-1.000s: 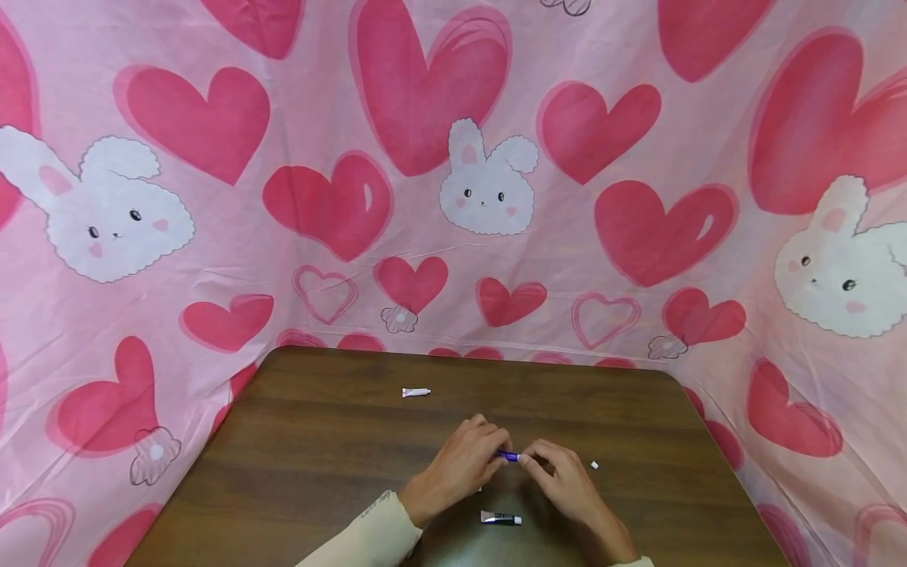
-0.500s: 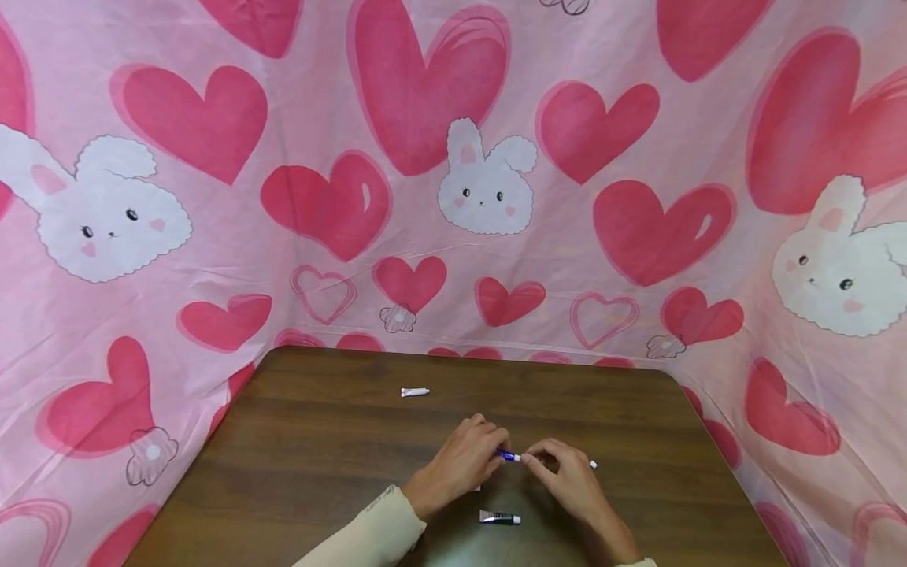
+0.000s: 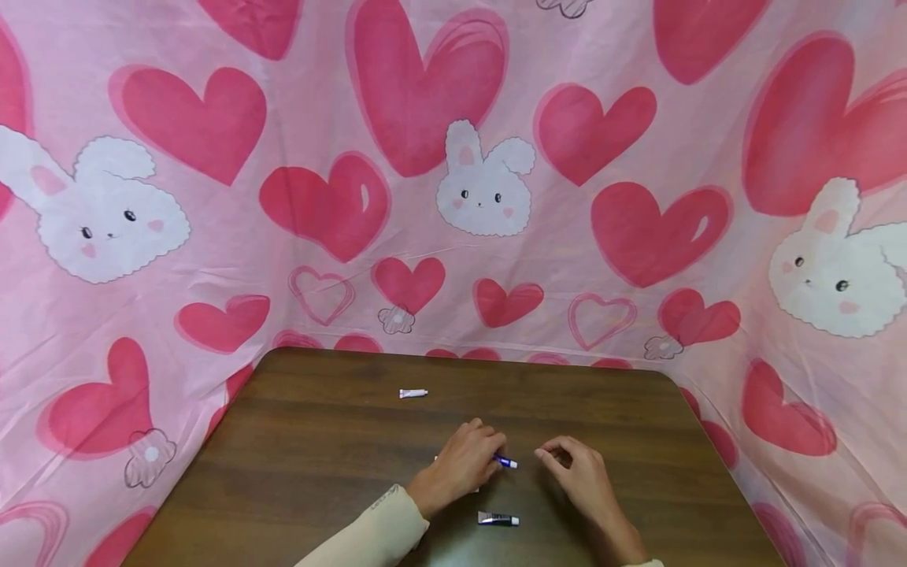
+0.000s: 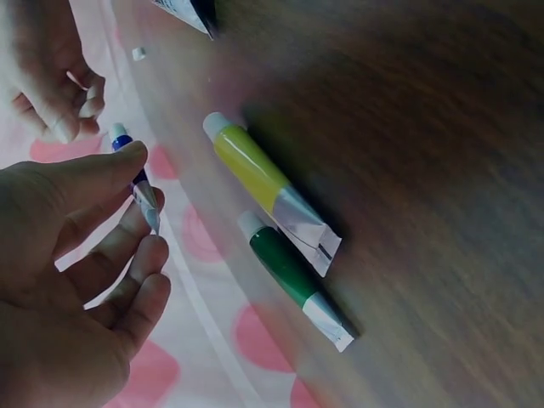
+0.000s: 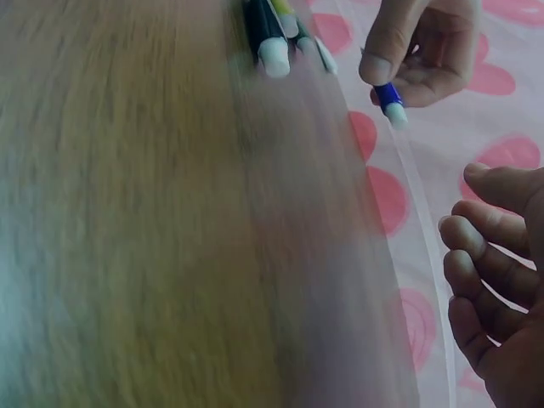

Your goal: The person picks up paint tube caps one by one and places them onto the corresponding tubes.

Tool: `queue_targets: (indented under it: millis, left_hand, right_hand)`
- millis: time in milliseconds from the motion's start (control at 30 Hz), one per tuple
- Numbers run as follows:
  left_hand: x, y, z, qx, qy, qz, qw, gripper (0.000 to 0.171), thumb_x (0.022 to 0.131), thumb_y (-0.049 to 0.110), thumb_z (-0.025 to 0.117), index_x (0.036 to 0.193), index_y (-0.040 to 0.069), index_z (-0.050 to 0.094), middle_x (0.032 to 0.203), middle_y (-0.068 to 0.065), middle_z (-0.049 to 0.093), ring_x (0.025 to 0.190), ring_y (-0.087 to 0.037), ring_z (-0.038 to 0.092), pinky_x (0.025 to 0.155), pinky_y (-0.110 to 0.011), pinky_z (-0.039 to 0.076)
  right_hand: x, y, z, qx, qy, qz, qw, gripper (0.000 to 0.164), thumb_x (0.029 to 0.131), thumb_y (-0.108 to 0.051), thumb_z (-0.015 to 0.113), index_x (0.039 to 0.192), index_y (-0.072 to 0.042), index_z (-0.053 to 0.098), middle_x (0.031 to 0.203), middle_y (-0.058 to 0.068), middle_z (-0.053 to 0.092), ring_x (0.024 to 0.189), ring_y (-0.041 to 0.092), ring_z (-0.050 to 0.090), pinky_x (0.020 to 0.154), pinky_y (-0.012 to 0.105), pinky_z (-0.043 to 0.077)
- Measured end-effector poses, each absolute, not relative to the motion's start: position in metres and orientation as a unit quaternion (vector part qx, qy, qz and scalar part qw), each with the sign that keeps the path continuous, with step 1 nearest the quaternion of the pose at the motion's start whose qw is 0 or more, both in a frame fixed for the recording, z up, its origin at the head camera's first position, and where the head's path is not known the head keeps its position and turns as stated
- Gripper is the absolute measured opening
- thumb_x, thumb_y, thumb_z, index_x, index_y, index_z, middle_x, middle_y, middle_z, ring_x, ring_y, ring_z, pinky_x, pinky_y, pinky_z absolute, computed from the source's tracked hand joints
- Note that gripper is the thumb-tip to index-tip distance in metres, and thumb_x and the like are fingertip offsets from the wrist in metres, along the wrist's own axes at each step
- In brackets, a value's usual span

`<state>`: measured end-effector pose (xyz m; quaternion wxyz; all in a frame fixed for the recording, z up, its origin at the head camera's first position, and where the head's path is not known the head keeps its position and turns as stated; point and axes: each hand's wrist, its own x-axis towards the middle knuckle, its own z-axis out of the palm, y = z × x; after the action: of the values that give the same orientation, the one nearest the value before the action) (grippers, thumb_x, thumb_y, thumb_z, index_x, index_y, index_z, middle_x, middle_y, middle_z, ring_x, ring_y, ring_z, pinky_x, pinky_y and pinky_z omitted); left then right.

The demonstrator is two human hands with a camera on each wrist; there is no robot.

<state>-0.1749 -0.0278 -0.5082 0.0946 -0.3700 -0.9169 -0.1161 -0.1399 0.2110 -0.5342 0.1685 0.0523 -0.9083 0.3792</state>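
Observation:
In the head view my left hand (image 3: pixel 462 458) pinches a small blue paint tube (image 3: pixel 507 461) between thumb and fingers, its white cap (image 4: pixel 117 131) pointing toward the right hand. The right hand (image 3: pixel 583 476) is apart from the tube, with fingers loosely bent and nothing between them in the right wrist view. Below the left hand, a yellow paint tube (image 4: pixel 253 172) and a green paint tube (image 4: pixel 284 266) lie side by side in the left wrist view; the left hand mostly hides them in the head view.
A black paint tube (image 3: pixel 497 519) lies on the wooden table (image 3: pixel 312 441) near its front. Farther back is a white tube (image 3: pixel 413 393). One loose white cap (image 4: pixel 138 53) sits beyond the right hand in the left wrist view. Heart-printed pink cloth (image 3: pixel 319 197) surrounds the table.
The right hand has drawn away to the right from the blue tube's capped end, widening the gap. My left hand still holds the tube, now tipped slightly downward at the cap.

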Motion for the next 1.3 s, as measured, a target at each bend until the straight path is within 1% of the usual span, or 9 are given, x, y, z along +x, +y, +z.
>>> queue_targets:
  millis: [133, 333, 567, 833, 1100, 1300]
  left_hand:
    - [-0.176, -0.028, -0.511, -0.377, -0.914, -0.102, 0.111, 0.013, 0.093, 0.028, 0.087, 0.101, 0.024, 0.076, 0.099, 0.009, 0.078, 0.089, -0.011, 0.059, 0.079, -0.025, 0.047]
    - [-0.176, -0.027, -0.513, -0.378, -0.915, -0.101, 0.099, 0.015, 0.093, 0.029, 0.087, 0.100, 0.024, 0.075, 0.099, 0.010, 0.077, 0.089, -0.011, 0.059, 0.076, -0.024, 0.045]
    - [-0.177, -0.027, -0.514, -0.378, -0.915, -0.093, 0.108, 0.015, 0.093, 0.029, 0.088, 0.099, 0.024, 0.075, 0.098, 0.010, 0.077, 0.089, -0.011, 0.059, 0.077, -0.024, 0.046]
    - [-0.176, -0.026, -0.517, -0.374, -0.917, -0.096, 0.095, 0.015, 0.092, 0.029, 0.088, 0.099, 0.024, 0.075, 0.098, 0.010, 0.077, 0.089, -0.011, 0.059, 0.077, -0.024, 0.046]
    - [-0.179, -0.026, -0.521, -0.374, -0.918, -0.086, 0.099, 0.016, 0.091, 0.030, 0.089, 0.095, 0.026, 0.074, 0.097, 0.010, 0.077, 0.088, -0.011, 0.058, 0.076, -0.024, 0.045]
    - [-0.179, -0.027, -0.524, -0.370, -0.922, -0.083, 0.075, 0.016, 0.092, 0.028, 0.088, 0.096, 0.025, 0.073, 0.099, 0.010, 0.077, 0.089, -0.011, 0.058, 0.077, -0.025, 0.045]
  right_hand:
    - [-0.140, 0.216, -0.534, 0.043, -0.913, 0.373, 0.156, 0.011, 0.092, -0.019, 0.089, 0.090, -0.022, 0.078, 0.083, -0.013, 0.071, 0.077, -0.003, 0.060, 0.073, 0.025, 0.055]
    - [-0.141, 0.228, -0.536, 0.035, -0.918, 0.366, 0.145, 0.010, 0.092, -0.020, 0.089, 0.090, -0.021, 0.079, 0.082, -0.013, 0.070, 0.075, -0.003, 0.058, 0.071, 0.024, 0.053]
    - [-0.142, 0.241, -0.537, 0.036, -0.919, 0.363, 0.152, 0.012, 0.090, -0.017, 0.090, 0.090, -0.021, 0.078, 0.079, -0.013, 0.068, 0.073, -0.003, 0.057, 0.069, 0.024, 0.052]
    - [-0.140, 0.255, -0.538, 0.024, -0.922, 0.361, 0.141, 0.010, 0.092, -0.015, 0.088, 0.093, -0.019, 0.079, 0.082, -0.011, 0.070, 0.075, -0.003, 0.059, 0.071, 0.024, 0.053]
    - [-0.138, 0.265, -0.537, 0.018, -0.923, 0.354, 0.152, 0.011, 0.091, -0.010, 0.088, 0.096, -0.015, 0.079, 0.084, -0.008, 0.070, 0.076, -0.003, 0.059, 0.072, 0.024, 0.054]
    - [-0.135, 0.272, -0.538, -0.005, -0.928, 0.344, 0.141, 0.011, 0.091, -0.010, 0.087, 0.098, -0.013, 0.079, 0.086, -0.007, 0.071, 0.078, -0.002, 0.060, 0.073, 0.023, 0.053]
